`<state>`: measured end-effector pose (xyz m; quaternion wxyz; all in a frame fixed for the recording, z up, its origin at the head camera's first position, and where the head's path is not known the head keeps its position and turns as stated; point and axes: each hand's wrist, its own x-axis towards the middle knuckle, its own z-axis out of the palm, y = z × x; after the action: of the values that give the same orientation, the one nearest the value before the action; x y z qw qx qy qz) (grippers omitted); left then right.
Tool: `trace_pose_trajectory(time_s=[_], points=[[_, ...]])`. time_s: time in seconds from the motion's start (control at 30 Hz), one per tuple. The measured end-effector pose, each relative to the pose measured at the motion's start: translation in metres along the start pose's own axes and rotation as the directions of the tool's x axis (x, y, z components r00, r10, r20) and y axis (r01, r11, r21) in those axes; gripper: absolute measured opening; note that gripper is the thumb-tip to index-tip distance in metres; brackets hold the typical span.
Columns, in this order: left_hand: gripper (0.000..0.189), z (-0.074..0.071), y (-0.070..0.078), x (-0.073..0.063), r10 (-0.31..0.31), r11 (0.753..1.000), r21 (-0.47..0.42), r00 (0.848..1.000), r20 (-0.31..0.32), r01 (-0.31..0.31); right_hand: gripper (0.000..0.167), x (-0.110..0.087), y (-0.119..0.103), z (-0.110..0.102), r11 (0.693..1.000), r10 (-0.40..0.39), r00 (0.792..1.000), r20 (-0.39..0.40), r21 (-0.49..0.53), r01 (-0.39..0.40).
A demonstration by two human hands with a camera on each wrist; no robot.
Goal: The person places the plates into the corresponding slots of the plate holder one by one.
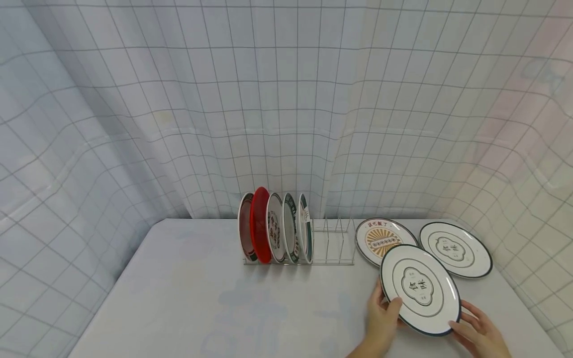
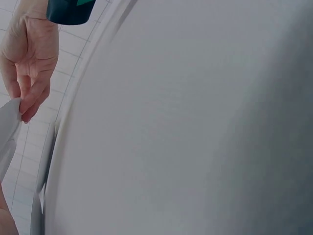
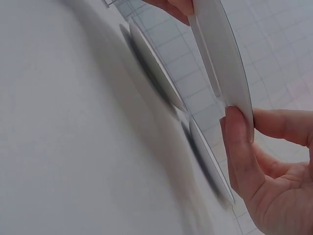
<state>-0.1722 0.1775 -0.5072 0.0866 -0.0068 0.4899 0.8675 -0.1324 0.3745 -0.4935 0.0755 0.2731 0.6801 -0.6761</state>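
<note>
A white plate with a dark rim [image 1: 421,289] is held up off the bench [image 1: 188,298], near its right end, face showing. The left hand [image 1: 380,315] grips its left edge, thumb on the face; the right hand's [image 1: 482,332] fingers pinch the opposite edge. Behind it on the bench lie a sunburst plate [image 1: 380,236] and, just beside, a second dark-rimmed plate [image 1: 455,249]. Farther left, a wire rack [image 1: 333,264] holds five plates on edge, one red [image 1: 261,226]. Grid-patterned fabric [image 1: 286,99] hangs behind.

Plates [image 1: 275,228] in rack [image 1: 332,264] | two plates [image 1: 454,250] right | held plate [image 1: 420,288] before them
</note>
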Motion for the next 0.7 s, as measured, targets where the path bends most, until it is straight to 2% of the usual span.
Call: trace_pose_trajectory(time_s=[0.13,0.23,0.37,0.5,0.6,0.7], points=[[0.065,-0.008,0.007,0.000,0.067,0.998,0.017,0.998,0.007,-0.067,0.103,0.000,-0.004,0.012,1.000,-0.014,1.000,0.027,0.010,0.014],[0.065,-0.015,0.012,0.002,0.100,0.994,0.041,0.995,0.000,-0.100,0.083,0.001,-0.003,0.021,0.997,-0.075,0.996,0.056,0.024,0.074],[0.064,-0.023,0.018,0.004,0.169,0.984,0.059,0.986,0.007,-0.170,0.051,0.001,-0.002,0.032,0.979,-0.199,0.975,0.098,0.054,0.195],[0.064,-0.030,0.030,0.005,0.251,0.966,0.067,0.968,0.020,-0.252,0.043,0.002,-0.014,0.045,0.965,-0.263,0.961,0.080,0.035,0.261],[0.064,-0.035,0.041,0.006,0.300,0.950,0.084,0.954,0.005,-0.299,0.043,0.007,-0.024,0.055,0.951,-0.310,0.950,0.046,-0.001,0.310],[0.064,-0.040,0.051,0.007,0.357,0.928,0.125,0.934,-0.028,-0.351,0.046,0.018,-0.029,0.065,0.918,-0.396,0.918,0.022,0.011,0.396]])
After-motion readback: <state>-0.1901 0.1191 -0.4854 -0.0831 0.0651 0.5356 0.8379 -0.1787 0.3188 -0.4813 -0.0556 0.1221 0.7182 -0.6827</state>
